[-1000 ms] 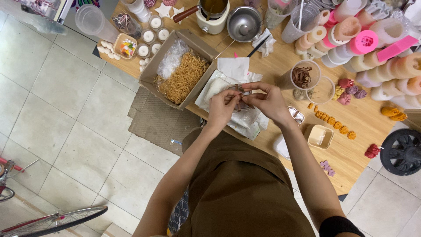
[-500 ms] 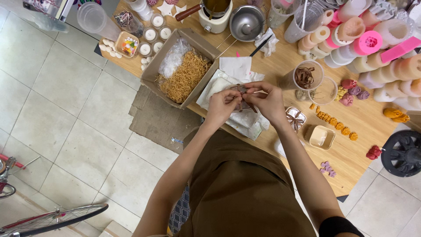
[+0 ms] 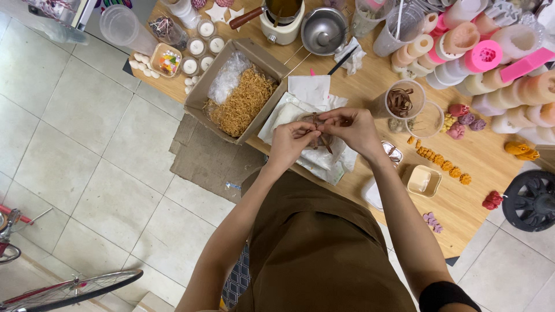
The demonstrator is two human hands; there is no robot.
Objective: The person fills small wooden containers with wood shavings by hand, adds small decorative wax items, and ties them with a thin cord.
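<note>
I am working at the near edge of a wooden table (image 3: 370, 86), with both hands drawn close together above a heap of white wrapping (image 3: 324, 159). My left hand (image 3: 291, 143) and my right hand (image 3: 354, 129) are each pinching a thin brown ribbon (image 3: 319, 130), which is running between my fingertips and hanging just over a small package resting on the wrapping; the package is mostly hidden by my fingers, so I cannot tell its shape. To the left of my hands, a cardboard box (image 3: 236, 86) is sitting open, holding straw-coloured shredded filler and a clear plastic bag. To the right, a clear cup (image 3: 402, 99) is holding more coiled brown ribbon, and a row of small orange wax flowers (image 3: 439, 159) is lying on the bare wood, with a little cream tray (image 3: 424, 180) just beside them. Along the far edge, a metal bowl (image 3: 322, 30) is standing near a cream melting pot (image 3: 281, 17).
</note>
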